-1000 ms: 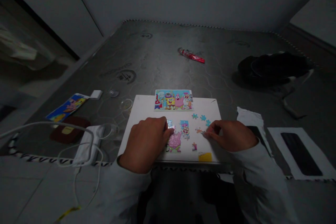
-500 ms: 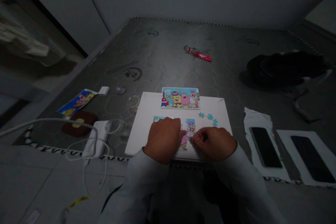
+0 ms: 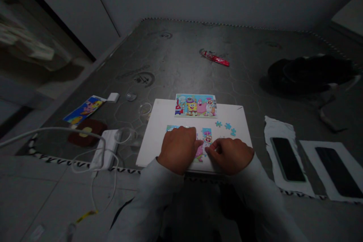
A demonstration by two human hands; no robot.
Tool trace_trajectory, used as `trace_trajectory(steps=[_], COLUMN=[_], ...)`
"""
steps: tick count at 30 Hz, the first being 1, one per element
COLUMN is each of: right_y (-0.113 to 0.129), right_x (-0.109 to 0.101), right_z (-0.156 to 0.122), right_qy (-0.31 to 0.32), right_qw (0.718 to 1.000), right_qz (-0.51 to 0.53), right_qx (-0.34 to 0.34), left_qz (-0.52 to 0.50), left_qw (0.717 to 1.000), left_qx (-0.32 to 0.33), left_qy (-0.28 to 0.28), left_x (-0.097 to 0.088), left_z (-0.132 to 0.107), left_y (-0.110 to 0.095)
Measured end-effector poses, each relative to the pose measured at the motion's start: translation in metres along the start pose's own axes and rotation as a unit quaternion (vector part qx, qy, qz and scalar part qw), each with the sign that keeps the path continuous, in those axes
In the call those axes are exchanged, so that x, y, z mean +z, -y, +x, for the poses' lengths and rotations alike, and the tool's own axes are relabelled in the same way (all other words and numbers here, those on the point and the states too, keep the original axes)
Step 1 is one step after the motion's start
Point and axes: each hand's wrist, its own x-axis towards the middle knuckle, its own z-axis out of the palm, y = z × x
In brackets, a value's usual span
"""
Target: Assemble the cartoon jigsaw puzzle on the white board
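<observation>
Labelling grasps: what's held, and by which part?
Can't tell: right hand is at the puzzle, anything pinched hidden; left hand covers part, grip hidden.

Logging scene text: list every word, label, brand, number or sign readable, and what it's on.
No text is legible.
Grey patterned cover: dark character-like marks, too blurred to read.
Colourful rectangular cartoon card: barcode-like stripes at right edge, no readable digits.
Thin yellow strip, lower left: dark marks, too small.
Red-and-clear plastic wrapper: any print too blurred.

From my end, I could read no words; the dark character (image 3: 142,79) on the grey mat (image 3: 181,72) was unclear.
</observation>
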Motion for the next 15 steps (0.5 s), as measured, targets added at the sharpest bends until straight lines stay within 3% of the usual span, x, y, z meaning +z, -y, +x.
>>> trace_trajectory(steps=[5, 8, 11, 15], right_y=[0.004, -0.006, -0.041, -0.093], right_x=[-0.003, -0.007, -0.015, -0.025], right_z=[-0.003, -0.005, 0.002, 0.016], right_qy=[-0.012, -0.045, -0.099, -0.063], right_qw=[1.0, 0.999, 0.994, 0.996], right_qz=[0.003, 0.015, 0.027, 0.043], right_qx=[0.001, 0.002, 0.035, 0.049], left_qz=[0.007, 0.006, 0.004, 0.004], left_qw=[1.0, 1.0, 1.0, 1.0], left_qx=[-0.002, 0.0, 0.001, -0.009], left_qy=[-0.003, 0.004, 0.004, 0.002], left_x=[0.001, -0.001, -0.004, -0.009], left_z=[0.0, -0.001, -0.003, -0.005], left_y=[-0.001, -0.002, -0.002, -0.001])
